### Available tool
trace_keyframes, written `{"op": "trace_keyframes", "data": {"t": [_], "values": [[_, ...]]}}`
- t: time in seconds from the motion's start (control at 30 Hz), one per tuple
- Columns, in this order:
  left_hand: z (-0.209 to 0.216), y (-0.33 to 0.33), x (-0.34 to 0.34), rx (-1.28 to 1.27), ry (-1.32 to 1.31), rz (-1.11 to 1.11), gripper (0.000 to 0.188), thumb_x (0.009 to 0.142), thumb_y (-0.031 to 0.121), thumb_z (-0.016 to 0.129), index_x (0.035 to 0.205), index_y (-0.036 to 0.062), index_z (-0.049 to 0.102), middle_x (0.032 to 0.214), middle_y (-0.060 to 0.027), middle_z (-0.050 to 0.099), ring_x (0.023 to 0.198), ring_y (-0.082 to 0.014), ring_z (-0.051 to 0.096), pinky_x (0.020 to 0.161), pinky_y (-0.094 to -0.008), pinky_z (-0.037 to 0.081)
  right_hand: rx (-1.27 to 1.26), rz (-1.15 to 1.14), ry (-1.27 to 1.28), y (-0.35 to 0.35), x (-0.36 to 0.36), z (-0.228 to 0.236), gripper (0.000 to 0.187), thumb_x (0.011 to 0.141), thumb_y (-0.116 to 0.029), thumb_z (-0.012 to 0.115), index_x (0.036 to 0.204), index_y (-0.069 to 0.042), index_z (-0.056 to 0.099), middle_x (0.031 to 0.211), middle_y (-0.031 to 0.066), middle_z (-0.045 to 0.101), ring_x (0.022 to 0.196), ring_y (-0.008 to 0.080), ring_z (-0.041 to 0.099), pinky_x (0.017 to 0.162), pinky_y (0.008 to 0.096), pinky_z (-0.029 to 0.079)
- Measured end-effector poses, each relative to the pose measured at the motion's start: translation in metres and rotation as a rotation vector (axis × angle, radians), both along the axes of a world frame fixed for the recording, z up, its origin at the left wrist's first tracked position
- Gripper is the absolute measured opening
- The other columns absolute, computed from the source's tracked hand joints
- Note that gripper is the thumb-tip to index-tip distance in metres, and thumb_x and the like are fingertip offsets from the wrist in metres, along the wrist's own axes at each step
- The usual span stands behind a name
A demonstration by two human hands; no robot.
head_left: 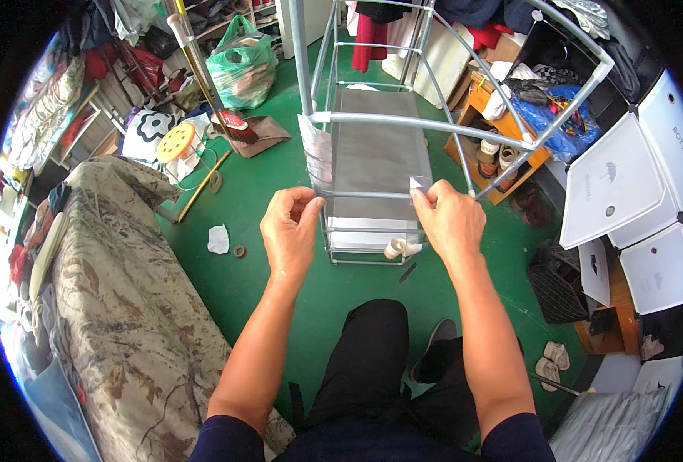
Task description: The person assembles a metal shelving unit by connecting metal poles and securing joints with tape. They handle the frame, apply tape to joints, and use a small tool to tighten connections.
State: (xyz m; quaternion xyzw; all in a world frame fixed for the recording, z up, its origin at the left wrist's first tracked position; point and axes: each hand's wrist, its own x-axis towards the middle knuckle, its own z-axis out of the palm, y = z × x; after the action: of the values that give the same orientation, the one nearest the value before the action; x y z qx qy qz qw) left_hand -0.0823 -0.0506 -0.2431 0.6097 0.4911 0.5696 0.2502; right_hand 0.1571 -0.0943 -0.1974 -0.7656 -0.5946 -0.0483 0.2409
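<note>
Before me stands a rack of grey metal tubes with white corner joints and a dark grey fabric shelf. My left hand is closed in a pinch beside the rack's near left upright; what its fingertips hold, if anything, is hidden. Clear plastic film wraps that upright just above. My right hand pinches a small whitish translucent scrap at the near right side. A thin horizontal tube spans between both hands. White plastic fittings lie low at the rack's near end.
A camouflage-covered piece of furniture fills the left. Behind it are a broom and dustpan, a yellow round stool top and a green plastic bag. White storage boxes and a wooden shoe shelf line the right.
</note>
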Motion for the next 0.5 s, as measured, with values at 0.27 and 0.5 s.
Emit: {"op": "trace_keyframes", "data": {"t": [0.27,0.5], "values": [[-0.006,0.013,0.008,-0.028,-0.04,0.036,0.01,0.09,0.003,0.076,0.091,0.0018,0.066,0.077,0.0034,0.062,0.067,-0.0028,0.053,0.06,-0.0203,0.045,-0.044,-0.011,-0.068,0.003,0.0,0.004,0.042,0.093,-0.047,0.068,0.093,-0.004,0.065,0.069,0.0182,0.071,0.067,0.0377,0.072,0.062,0.0495,0.056],[-0.005,0.018,0.012,0.048,0.044,0.08,0.012,0.089,0.002,0.077,0.088,0.0018,0.064,0.074,0.003,0.061,0.065,-0.0025,0.052,0.059,-0.0204,0.045,-0.009,-0.019,-0.049,0.004,0.009,-0.004,0.046,0.093,-0.049,0.069,0.101,-0.005,0.059,0.066,0.0189,0.069,0.063,0.0376,0.071,0.056,0.0483,0.055]]}}
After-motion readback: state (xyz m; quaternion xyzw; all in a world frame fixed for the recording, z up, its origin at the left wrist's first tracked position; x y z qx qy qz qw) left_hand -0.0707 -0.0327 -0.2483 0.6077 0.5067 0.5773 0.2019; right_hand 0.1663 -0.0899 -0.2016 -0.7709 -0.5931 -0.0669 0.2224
